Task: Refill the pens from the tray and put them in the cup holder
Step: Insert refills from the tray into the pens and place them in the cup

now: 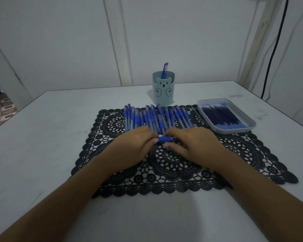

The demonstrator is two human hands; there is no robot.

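Risk centres on one pen point(164, 139), gripped at its ends by the left hand point(138, 144) and right hand point(191, 145), just short of the pen row point(157, 117). A loosened part could slip into the lace mat point(252, 154) below. Refill tray point(234, 132) lies beyond the right hand, cup holder point(163, 95) farther ahead.

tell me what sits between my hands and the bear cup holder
Head view: a row of blue pens on the black lace mat lies between the cup holder and the left hand and right hand, which grip one pen.
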